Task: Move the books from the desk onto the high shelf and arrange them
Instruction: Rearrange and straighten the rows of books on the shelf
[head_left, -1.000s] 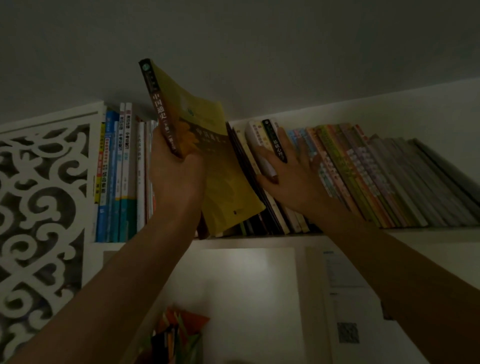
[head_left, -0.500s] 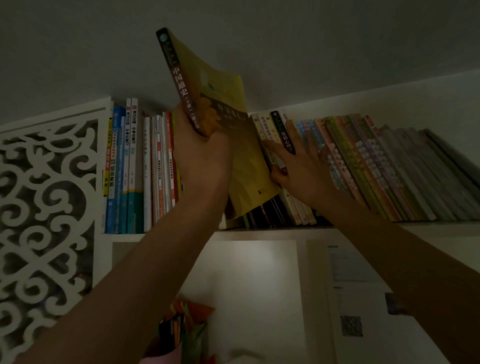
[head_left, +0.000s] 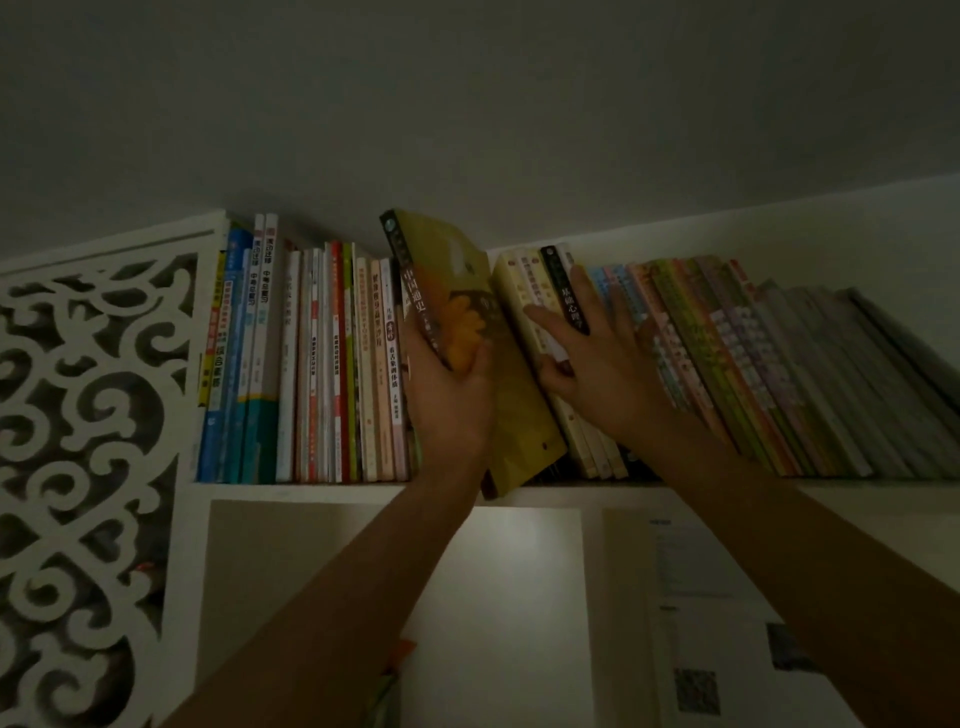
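book (head_left: 511, 395) yellow, tilted | left hand (head_left: 449, 400) grips spine | right hand (head_left: 597, 364) beside

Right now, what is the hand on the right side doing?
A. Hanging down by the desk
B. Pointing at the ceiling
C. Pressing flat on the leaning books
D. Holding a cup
C. The right hand lies with spread, straight fingers against the leaning books on the shelf, while the left hand grips the yellow book going into the gap.

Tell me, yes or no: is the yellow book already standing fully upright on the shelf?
No, the yellow book leans, gripped by the left hand.
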